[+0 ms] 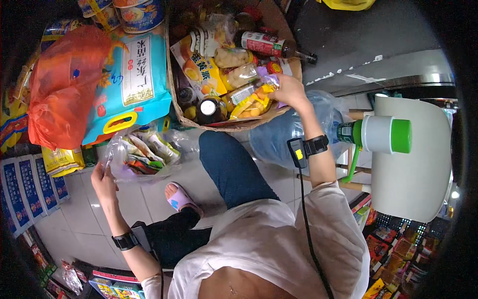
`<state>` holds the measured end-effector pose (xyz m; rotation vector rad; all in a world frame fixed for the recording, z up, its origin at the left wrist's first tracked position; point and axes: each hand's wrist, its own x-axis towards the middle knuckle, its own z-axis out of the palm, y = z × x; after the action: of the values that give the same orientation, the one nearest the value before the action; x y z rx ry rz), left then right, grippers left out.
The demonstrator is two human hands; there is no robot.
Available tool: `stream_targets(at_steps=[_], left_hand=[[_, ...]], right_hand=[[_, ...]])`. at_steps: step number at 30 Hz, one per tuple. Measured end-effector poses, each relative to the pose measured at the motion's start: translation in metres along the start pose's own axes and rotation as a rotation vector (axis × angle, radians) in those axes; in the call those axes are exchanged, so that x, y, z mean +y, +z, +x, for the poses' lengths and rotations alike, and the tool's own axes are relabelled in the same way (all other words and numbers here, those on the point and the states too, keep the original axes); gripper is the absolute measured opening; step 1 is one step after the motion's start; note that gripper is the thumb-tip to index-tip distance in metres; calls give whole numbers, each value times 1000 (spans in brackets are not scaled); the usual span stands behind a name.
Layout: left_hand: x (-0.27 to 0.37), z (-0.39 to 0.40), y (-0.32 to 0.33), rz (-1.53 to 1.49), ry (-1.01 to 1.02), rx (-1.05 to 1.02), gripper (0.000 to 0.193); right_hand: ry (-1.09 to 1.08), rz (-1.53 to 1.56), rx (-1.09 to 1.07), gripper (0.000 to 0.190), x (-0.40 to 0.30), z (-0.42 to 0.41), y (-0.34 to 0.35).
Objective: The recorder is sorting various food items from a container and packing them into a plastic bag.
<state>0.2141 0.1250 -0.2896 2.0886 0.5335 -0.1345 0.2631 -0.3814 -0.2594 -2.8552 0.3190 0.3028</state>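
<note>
My left hand grips the rim of a clear plastic bag, which holds several colourful packets. At the right side of a cardboard box, my right hand pinches a purple piece of packaging. Beneath that hand lies a yellow food pouch. Inside the box are glass jars, a yellow snack carton, a dark bottle with a white cap and a dark sauce bottle leaning over the right edge.
A large water jug with a green-and-white pump lies beyond my knee, near a pale stool. Left of the box are a teal rice bag, a red plastic bag and instant noodle tubs. Grey floor tiles lie below.
</note>
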Motion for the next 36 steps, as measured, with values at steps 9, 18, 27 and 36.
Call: stream_targets(at_steps=[9, 18, 27, 36], left_hand=[[-4, 3, 1, -30, -35, -7, 27], [-7, 0, -5, -15, -47, 12, 28], [-4, -11, -3, -96, -87, -31, 27], [-13, 3, -4, -20, -80, 25, 28]], right_hand=[[-152, 727, 210, 32, -25, -20, -56], [-659, 552, -465, 34, -216, -93, 47], [-854, 493, -82, 40, -320, -73, 303], [-719, 1099, -848, 54, -234, -88, 107]])
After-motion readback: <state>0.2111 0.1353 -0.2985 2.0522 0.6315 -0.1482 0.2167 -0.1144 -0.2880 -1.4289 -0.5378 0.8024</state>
